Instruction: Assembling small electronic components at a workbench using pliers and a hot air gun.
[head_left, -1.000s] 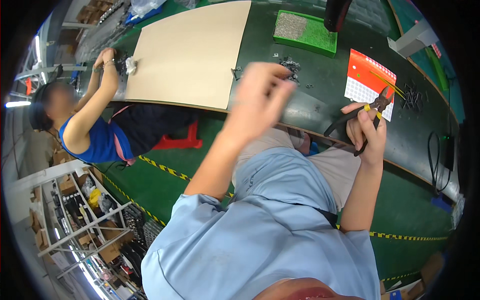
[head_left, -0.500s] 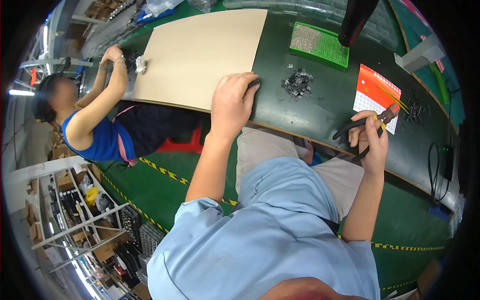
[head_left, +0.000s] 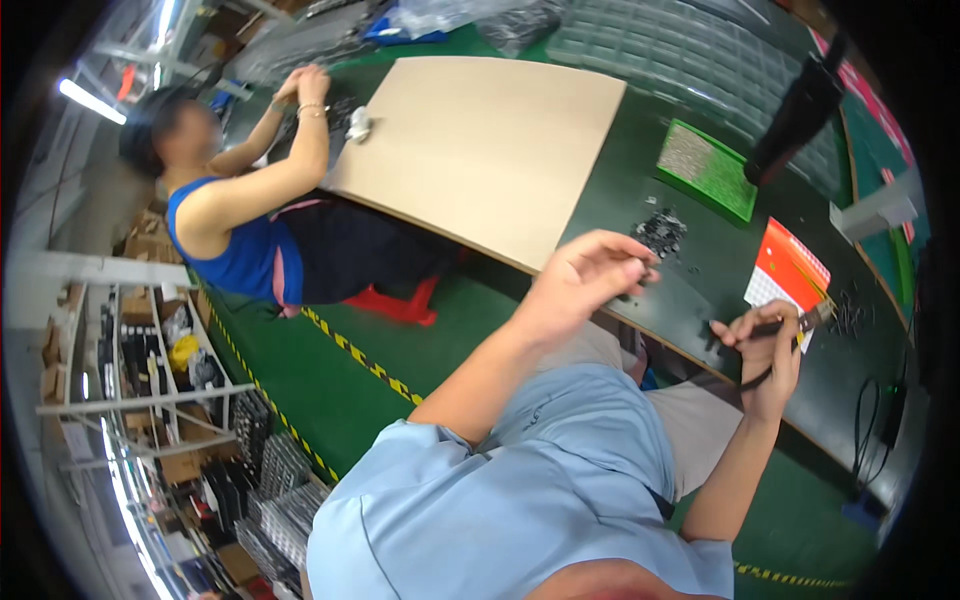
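In right hand: black-handled metal pliers, over dark-green smooth-topped bench | In left hand: narrow finger curl, contents unclear | Apparently remaining: loose heap of small black parts on bench | Done: amount unclear, seemingly midway

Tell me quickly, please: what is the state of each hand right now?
Left hand: fingers curled; whether they hold something small cannot be told.
Right hand: holding the dark-handled pliers.
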